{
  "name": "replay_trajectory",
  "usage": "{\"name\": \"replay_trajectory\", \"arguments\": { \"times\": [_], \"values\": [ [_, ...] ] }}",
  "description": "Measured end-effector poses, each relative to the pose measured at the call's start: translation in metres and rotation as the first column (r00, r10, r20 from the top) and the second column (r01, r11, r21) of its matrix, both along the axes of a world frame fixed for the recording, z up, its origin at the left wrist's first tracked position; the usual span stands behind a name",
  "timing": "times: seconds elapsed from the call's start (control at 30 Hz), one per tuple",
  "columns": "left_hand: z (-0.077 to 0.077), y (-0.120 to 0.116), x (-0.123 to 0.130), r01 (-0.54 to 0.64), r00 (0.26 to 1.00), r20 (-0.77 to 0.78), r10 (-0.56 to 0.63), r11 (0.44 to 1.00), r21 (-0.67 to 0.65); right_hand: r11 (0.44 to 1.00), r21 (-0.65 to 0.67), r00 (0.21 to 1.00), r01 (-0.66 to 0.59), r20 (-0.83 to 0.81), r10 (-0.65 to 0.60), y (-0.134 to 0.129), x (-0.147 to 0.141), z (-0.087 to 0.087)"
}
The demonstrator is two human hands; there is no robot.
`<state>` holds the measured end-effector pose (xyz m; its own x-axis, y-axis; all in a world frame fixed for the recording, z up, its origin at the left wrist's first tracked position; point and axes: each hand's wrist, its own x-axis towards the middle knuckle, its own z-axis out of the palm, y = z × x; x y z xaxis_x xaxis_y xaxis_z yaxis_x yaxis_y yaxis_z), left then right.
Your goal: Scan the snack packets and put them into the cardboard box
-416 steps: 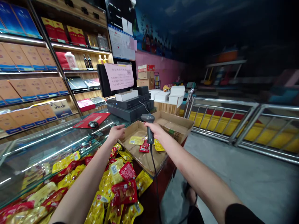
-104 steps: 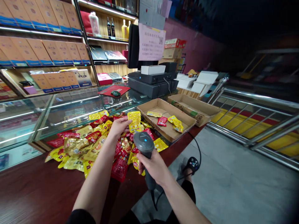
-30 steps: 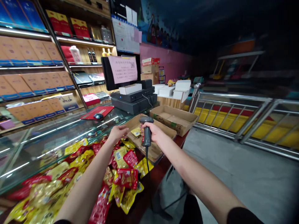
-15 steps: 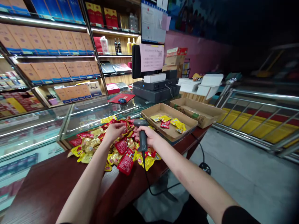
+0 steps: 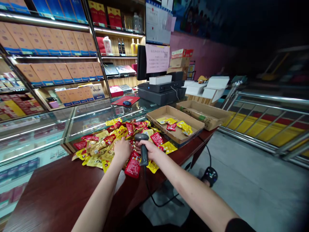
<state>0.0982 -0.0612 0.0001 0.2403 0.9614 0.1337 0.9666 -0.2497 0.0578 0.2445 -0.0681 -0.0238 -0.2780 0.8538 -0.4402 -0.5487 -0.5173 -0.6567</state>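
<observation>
A heap of small red, yellow and gold snack packets (image 5: 95, 146) lies on the dark wooden counter top. My left hand (image 5: 122, 150) is in the heap with its fingers curled down among the packets; its fingertips are hidden, so what they grip cannot be made out. Beside it, my right hand (image 5: 150, 149) is wrapped round the handle of a dark grey barcode scanner (image 5: 144, 154), held upright over the heap's near side. A cable runs down from the scanner's handle. Close in front of both hands lies a red packet (image 5: 133, 165).
A shallow cardboard box (image 5: 180, 137) with several packets stands right of the heap, a second cardboard box (image 5: 217, 120) behind it. Farther back are a monitor (image 5: 142, 62) and a mouse (image 5: 126, 103). A glass display case (image 5: 79, 116) adjoins the counter; a metal railing (image 5: 265, 100) stands at right.
My left hand has moved nearer and to the right, down into the packets, its fingers now curled. The scanner in my right hand has shifted slightly left and nearer. Some packets have moved.
</observation>
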Motion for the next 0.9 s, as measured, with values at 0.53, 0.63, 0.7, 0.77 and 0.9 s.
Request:
{"name": "replay_trajectory", "arguments": {
  "times": [0.53,0.63,0.7,0.77,0.9],
  "values": [
    [0.027,0.043,-0.043,0.129,0.738,0.674,-0.007,0.983,-0.131,0.976,0.199,0.971,0.087,0.203,-0.128,-0.005,-0.006,0.013],
    [0.032,0.049,-0.045,0.101,0.690,0.724,0.008,0.989,-0.107,0.969,0.212,0.967,0.128,0.192,-0.170,-0.004,-0.007,0.012],
    [0.031,0.053,-0.040,0.094,0.646,0.763,0.028,0.989,-0.116,0.963,0.237,0.977,0.128,0.139,-0.164,-0.003,-0.006,0.013],
    [0.026,0.057,-0.030,0.103,0.557,0.829,0.048,0.987,-0.126,0.956,0.257,0.983,0.140,0.080,-0.166,-0.002,-0.004,0.016],
    [0.012,0.058,-0.002,0.192,0.148,0.974,0.169,0.962,-0.196,0.948,0.204,0.969,0.242,-0.009,-0.245,0.002,0.003,0.020]
  ]
}}
